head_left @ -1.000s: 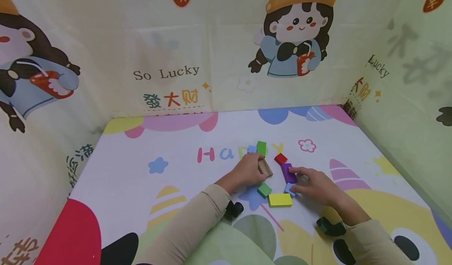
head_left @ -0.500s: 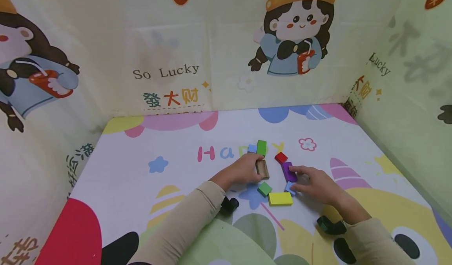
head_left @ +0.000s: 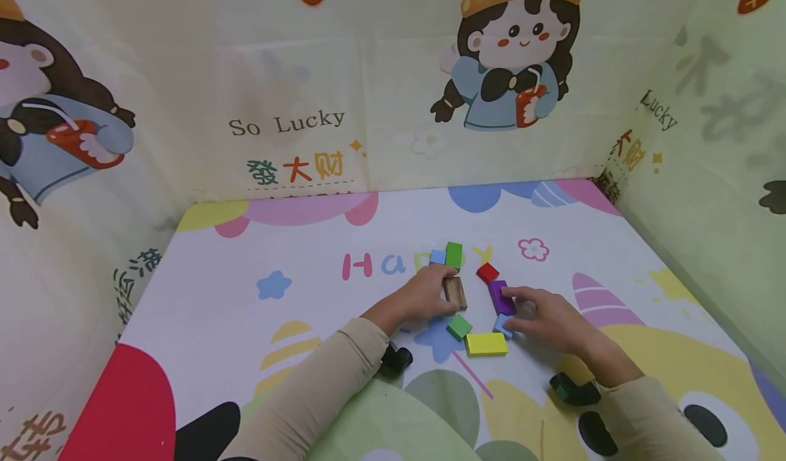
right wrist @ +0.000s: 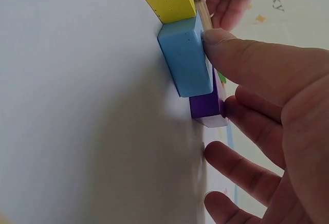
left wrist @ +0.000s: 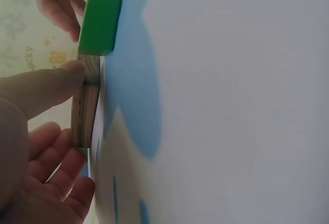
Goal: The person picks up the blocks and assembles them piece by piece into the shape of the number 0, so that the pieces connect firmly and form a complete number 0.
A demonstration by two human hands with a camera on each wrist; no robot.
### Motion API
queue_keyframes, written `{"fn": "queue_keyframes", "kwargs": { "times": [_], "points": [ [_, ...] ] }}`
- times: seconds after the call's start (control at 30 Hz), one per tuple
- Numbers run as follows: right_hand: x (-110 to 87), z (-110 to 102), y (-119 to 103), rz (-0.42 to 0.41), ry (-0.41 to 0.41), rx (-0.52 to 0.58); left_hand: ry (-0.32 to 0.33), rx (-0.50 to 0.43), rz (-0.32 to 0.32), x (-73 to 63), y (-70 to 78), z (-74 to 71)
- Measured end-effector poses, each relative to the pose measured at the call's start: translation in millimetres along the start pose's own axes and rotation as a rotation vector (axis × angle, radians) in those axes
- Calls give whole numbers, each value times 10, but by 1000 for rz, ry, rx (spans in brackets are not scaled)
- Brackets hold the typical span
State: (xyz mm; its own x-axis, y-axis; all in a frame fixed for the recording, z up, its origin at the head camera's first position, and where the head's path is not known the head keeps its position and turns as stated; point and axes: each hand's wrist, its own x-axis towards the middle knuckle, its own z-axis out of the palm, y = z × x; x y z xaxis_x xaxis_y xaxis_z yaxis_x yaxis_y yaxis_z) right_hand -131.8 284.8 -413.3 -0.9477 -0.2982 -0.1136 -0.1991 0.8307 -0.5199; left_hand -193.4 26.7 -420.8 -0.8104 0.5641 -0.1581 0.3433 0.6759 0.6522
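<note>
My left hand [head_left: 424, 293] holds a brown wooden block [head_left: 455, 294] between thumb and fingers; in the left wrist view a seam divides the wood [left wrist: 85, 113]. Across the ring of blocks, the right hand [head_left: 549, 321] has its thumb touching a light blue block [right wrist: 186, 59] and its index finger against a purple block [head_left: 501, 298]; its other fingers are spread. A green block [head_left: 458, 327] and a yellow block [head_left: 486, 344] lie on the near side. Beyond the left hand are another light blue block [head_left: 437, 257] and a taller green block [head_left: 453, 256]. A red block [head_left: 488, 272] adjoins the purple one.
The blocks lie on a printed white tabletop [head_left: 319, 243], which patterned cloth walls [head_left: 393, 154] enclose at the back and sides. Dark wrist-worn devices [head_left: 574, 389] sit at both wrists.
The left hand has shifted slightly left with the wooden block, which has turned more upright in the head view. The right hand has stayed on its two blocks.
</note>
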Motion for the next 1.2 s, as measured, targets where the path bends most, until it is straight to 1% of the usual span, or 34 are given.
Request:
{"fn": "queue_keyframes", "kwargs": {
  "times": [0.2,0.3,0.5,0.77,1.2],
  "points": [
    [8,0,1,1,-5,5,0,9,-46,-15,6,7],
    [10,-3,-3,-5,-4,2,-3,14,-54,-26,5,0],
    [6,-7,2,-12,1,-2,-8,44,-33,-41,-27,-6],
    [3,-2,0,-10,-1,0,-12,41,-23,-79,-65,-14],
    [8,-6,5,-13,1,-5,-15,53,-17,-135,-57,-45]
  ]
}}
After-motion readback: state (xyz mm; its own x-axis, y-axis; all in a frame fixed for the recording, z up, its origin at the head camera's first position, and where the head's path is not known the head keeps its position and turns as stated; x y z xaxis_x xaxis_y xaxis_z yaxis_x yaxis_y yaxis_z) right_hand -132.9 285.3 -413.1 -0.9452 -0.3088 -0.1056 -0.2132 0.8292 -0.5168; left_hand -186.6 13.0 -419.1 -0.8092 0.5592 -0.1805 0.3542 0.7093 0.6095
